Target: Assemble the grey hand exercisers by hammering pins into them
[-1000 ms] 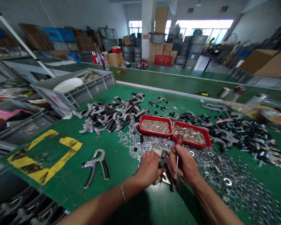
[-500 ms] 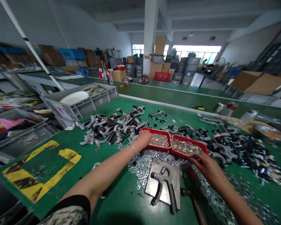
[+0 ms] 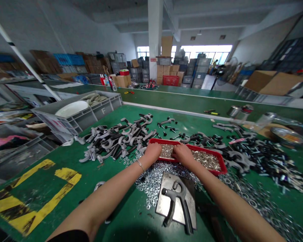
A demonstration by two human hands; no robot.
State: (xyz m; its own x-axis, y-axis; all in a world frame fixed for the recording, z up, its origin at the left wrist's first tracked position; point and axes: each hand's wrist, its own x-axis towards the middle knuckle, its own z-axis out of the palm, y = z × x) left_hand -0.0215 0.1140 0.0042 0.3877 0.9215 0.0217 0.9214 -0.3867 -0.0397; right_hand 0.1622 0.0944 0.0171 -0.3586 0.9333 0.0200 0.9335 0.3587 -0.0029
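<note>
Both the left hand (image 3: 153, 152) and the right hand (image 3: 183, 154) curl fingers into the small metal pieces (image 3: 207, 160) filling the red tray (image 3: 164, 141) beneath them; any grip is hidden. Picking one out seems the step in hand, and it needs a fine pinch.

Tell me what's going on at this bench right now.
A person is working at a green table. The left hand and the right hand are both down in the red trays of small metal parts. Whether the fingers have picked anything up cannot be seen. Nearer the person, a grip trainer lies untouched on a metal plate, with loose washers around it. A pile of grey and black handles lies to the left.
</note>
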